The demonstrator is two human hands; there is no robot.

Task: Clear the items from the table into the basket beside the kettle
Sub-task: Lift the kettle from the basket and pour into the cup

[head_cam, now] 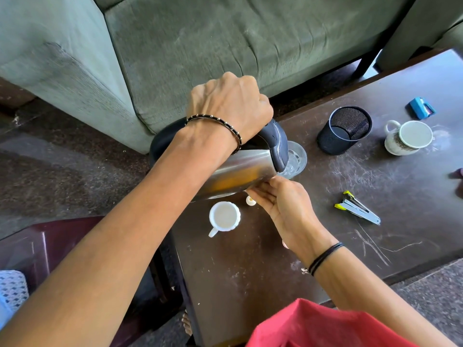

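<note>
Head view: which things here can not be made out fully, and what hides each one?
Glass, head view: the tilted kettle covers its near side; contents unclear.
Small white object, head view: partly behind the right hand; unidentifiable.
Dark thing, head view: cut off by the right edge.
Kettle handle, head view: mostly wrapped by the left hand.

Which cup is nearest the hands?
The small plain white cup, beside the right hand by the kettle; the bigger patterned mug stands farther off, past the mesh pot.
</note>
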